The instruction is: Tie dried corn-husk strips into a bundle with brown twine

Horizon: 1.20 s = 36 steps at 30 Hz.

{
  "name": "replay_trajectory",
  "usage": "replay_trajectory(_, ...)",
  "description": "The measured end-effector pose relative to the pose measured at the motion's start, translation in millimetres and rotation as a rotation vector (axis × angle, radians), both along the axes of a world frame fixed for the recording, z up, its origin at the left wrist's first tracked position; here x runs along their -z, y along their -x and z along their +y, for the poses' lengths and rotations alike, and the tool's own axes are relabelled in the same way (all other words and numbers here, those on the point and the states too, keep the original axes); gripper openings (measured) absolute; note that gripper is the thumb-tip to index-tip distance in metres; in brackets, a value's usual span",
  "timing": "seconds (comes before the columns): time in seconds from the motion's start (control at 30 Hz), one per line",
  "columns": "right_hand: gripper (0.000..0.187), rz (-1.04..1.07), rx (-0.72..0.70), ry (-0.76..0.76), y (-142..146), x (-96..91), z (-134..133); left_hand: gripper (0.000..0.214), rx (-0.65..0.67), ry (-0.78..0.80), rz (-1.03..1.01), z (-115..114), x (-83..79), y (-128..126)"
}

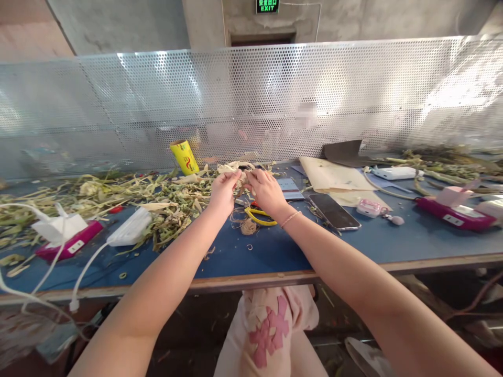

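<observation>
1. Patterned cloth [271,324], pale with pink flower shapes, lies over the person's lap below the table edge, between the two bare forearms.
2. Left hand [222,195]: raised over the table's far middle, fingers pinched together on the left end of a husk bundle [242,178].
3. Right hand [267,191]: just beside the left, fingers closed on the right end of the same bundle. A thin bracelet [290,219] sits on its wrist.
4. Husk bundle: small, pale, fibrous, held above the table between both hands, in front of the screen. Finer detail cannot be made out.
5. Table [353,241]: blue top, pale front edge.
6. Yellow-handled tool [259,215]: on the table under the right wrist, partly hidden.
7. Twine coil [245,226]: loose, tan, just in front of the tool.
8. Phone [334,211]: dark, face up, right of the right wrist.
9. Pink case [368,208]: small, right of the phone.
10. Beige paper sheets [334,175]: behind the phone.
11. Plant stems [118,193]: a green and straw-coloured heap across the table's left half.
12. Yellow roll [184,156]: tilted, behind the stems, against the screen.
13. White charger [129,228]: cabled, near the stems' front edge.
14. Magenta device [68,243]: far left, under a white block.
15. Second magenta device [456,213]: far right.
16. Perforated metal screen [251,104]: upright along the table's back.
</observation>
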State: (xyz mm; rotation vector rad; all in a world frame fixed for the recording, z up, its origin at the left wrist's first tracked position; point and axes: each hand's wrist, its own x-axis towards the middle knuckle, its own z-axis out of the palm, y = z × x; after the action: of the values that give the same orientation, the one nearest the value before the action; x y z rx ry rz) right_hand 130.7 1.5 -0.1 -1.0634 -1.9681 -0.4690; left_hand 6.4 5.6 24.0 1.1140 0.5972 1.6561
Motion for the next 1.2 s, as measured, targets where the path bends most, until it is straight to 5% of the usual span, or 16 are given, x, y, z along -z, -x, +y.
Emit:
replay_trajectory(0.47, 0.039, -0.083, -0.107, -0.004, 11, -1.5, -7, 0.032, -0.035, 0.081, -0.102, -16, -4.4, -4)
replay_trajectory(0.83, 0.038, -0.165, -0.163, 0.022, 15, -6.8, -12, 0.034, -0.191, 0.093, -0.108, -5, 3.5, -2)
replay_trajectory(1.2, 0.018, 0.653, -0.472, 0.241, 21, 2.8, -10, 0.033, -0.157, -0.044, -0.088, -14, -2.3, -6)
